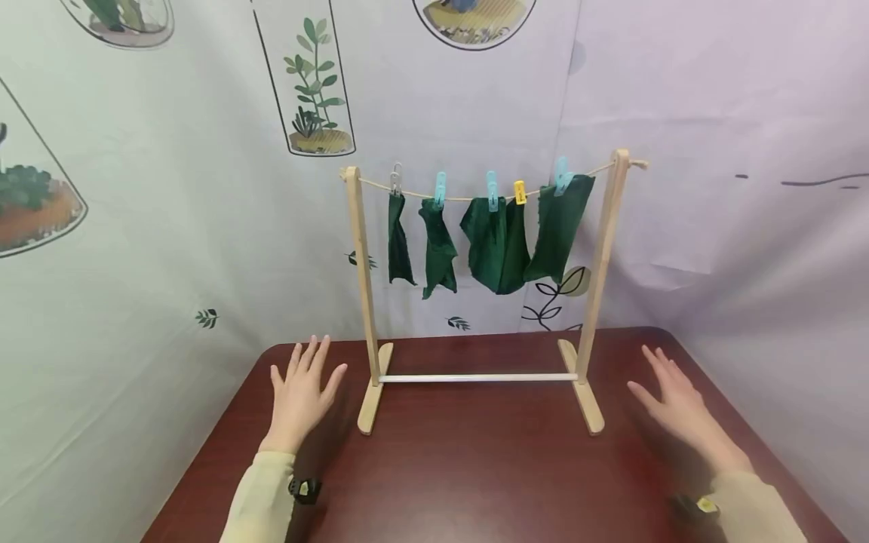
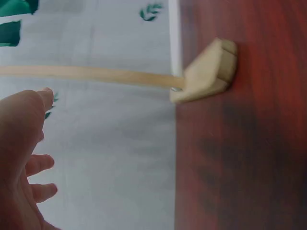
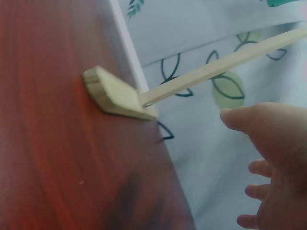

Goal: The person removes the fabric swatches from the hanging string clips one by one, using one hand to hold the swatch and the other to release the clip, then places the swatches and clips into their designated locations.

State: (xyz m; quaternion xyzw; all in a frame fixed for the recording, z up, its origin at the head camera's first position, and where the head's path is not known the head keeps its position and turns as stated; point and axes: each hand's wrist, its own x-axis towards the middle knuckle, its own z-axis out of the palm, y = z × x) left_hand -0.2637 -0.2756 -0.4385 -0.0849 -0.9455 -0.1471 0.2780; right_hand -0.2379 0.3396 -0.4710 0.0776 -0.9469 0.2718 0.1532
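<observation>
A small wooden drying rack stands on the dark red table, with a cord strung between its two posts. Several dark green cloth pieces hang from the cord, held by blue clothespins, a yellow clothespin and a clear one at the left end. My left hand, fingers spread and holding nothing, is left of the rack's left foot. Beyond the right foot, my right hand is likewise spread and holds nothing. Both wrist views show each hand apart from its post.
A white rod joins the two feet low down. Behind the table hangs a pale cloth backdrop with printed plants, close to the table's back edge. Both wrists wear dark bands.
</observation>
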